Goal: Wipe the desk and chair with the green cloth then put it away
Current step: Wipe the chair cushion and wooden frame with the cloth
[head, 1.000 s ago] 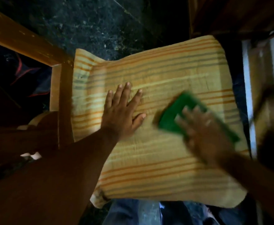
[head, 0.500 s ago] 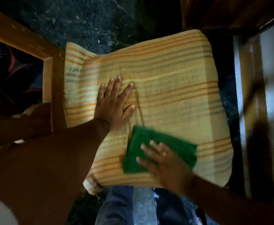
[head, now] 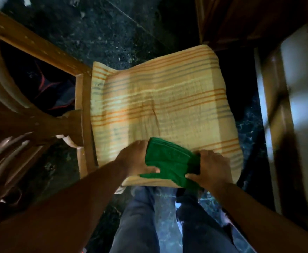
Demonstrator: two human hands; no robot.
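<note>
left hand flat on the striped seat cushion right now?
No. The left hand and right hand both grip the folded green cloth at the striped orange cushion's near edge.

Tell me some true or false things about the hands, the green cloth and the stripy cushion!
1. Both hands hold the green cloth. True: the left hand grips its left side and the right hand its right.
2. The cloth is at the far edge of the striped cushion. False: it is at the near edge, close to the person.
3. The cushion has orange stripes. True.
4. The cloth is spread out flat. False: it is bunched and folded between the hands.
5. The cushion lies on the dark floor. False: it sits on a wooden chair.
</note>
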